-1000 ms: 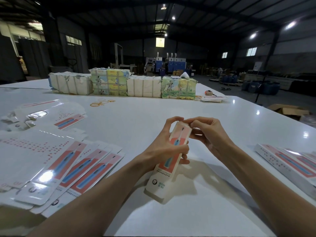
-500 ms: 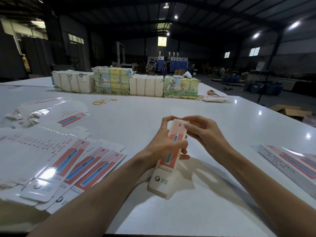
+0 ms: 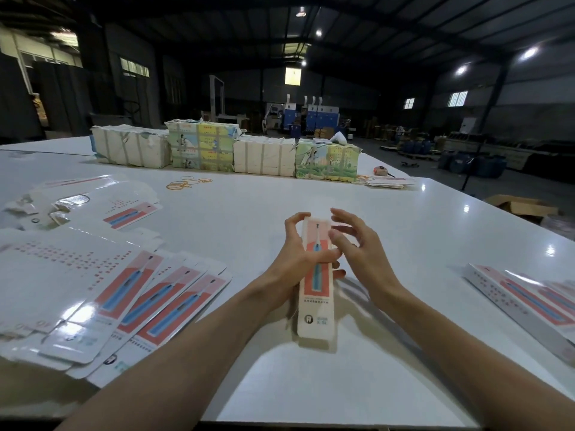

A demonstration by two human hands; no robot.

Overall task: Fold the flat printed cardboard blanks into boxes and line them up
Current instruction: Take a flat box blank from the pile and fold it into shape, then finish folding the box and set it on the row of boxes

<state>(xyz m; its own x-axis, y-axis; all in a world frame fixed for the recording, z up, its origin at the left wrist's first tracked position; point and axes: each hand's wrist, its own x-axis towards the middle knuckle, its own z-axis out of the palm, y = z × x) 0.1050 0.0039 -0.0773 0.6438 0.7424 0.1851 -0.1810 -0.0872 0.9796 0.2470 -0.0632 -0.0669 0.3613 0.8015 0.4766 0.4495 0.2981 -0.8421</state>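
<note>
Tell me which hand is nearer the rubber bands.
Left. The left hand, gripping the box, is on the side toward the rubber bands; the right hand is beyond the box.

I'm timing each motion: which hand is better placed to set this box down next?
Likely the left hand: it already grips the box around its middle, while the right hand is open near the top, holding nothing.

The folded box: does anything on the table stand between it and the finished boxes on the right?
Nothing visible does. The left hand grips the box, and only bare white table lies between it and the finished boxes at the right edge. The right hand is close beside the box on that side.
</note>
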